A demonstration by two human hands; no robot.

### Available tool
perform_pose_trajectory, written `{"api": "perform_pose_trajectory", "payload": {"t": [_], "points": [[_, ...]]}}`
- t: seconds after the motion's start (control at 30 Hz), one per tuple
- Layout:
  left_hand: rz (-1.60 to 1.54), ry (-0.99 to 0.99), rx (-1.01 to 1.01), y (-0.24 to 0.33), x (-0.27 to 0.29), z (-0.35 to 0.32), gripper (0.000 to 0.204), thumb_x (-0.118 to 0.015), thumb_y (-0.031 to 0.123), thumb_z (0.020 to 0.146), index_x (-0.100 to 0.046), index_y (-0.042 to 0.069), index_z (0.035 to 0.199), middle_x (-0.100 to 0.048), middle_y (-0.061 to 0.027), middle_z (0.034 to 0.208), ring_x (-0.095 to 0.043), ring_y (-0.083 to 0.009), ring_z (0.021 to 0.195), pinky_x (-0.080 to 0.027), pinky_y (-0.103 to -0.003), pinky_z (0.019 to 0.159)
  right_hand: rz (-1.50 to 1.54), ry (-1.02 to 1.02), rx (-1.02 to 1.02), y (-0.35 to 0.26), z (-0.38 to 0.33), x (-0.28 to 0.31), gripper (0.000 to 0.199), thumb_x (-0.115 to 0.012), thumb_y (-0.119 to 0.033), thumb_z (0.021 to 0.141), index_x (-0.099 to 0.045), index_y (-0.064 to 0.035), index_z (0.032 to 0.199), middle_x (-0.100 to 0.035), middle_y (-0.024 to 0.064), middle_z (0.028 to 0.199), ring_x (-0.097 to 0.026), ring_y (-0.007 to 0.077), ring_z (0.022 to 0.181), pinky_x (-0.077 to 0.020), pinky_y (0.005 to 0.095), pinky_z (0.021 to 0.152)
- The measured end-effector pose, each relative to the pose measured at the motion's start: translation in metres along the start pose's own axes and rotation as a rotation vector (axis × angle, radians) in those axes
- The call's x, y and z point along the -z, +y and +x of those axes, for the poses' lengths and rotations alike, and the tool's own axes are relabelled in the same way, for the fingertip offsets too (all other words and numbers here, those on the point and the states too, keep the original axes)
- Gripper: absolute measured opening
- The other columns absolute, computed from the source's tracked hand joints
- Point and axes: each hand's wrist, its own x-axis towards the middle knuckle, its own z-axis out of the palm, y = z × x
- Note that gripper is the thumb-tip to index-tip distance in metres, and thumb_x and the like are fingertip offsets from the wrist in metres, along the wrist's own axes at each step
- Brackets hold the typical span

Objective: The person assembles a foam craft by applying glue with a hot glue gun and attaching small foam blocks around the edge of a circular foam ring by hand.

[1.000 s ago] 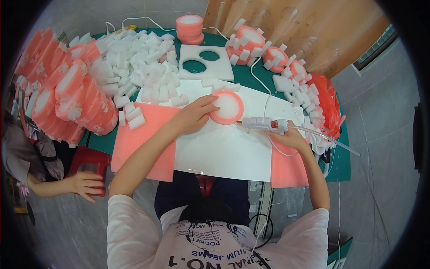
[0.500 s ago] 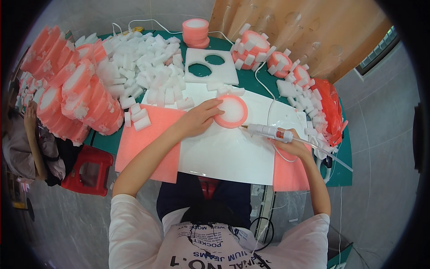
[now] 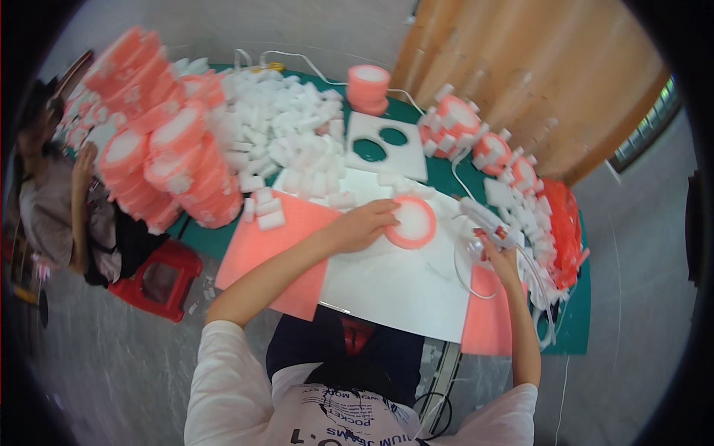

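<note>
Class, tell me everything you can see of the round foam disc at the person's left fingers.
The disc has a white middle ringed by a pink rim and looks like soft foam. It lies flat on the white board, near some small white blocks. Fingers of the left hand touch its left side. Its underside is hidden.

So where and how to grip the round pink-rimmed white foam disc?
Likely the left part of its pink foam rim, from the left: the disc lies flat, its round edge suits curled fingers, the left hand is there, and white foam blocks crowd its far side.
</note>
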Motion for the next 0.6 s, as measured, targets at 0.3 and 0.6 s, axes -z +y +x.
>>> {"api": "perform_pose_trajectory", "payload": {"t": [0.3,0.6], "points": [[0.220,0.278,-0.037,-0.003,-0.002,0.054,0.026,-0.057,0.001,0.070,-0.056,0.005,0.095,-0.051,-0.0121,0.095,-0.050,-0.0298,0.095,-0.044,-0.037,0.083,-0.109,0.135,0.089,0.101,0.108,0.031,0.041,-0.062,-0.023,0.084,-0.054,0.0057,0.112,-0.063,0.0105,0.096,-0.059,0.0171,0.086,-0.0449,0.0272,0.075],[0.473,0.030,0.279,-0.053,-0.006,0.070,0.034,-0.067,0.006,0.066,-0.055,0.003,0.098,-0.053,-0.0160,0.095,-0.052,-0.0312,0.095,-0.047,-0.038,0.078,-0.269,0.062,0.009,0.102,0.137,0.025,0.039,-0.062,-0.024,0.084,-0.055,0.0051,0.109,-0.062,0.0146,0.099,-0.058,0.0220,0.089,-0.0429,0.0325,0.081]]}}
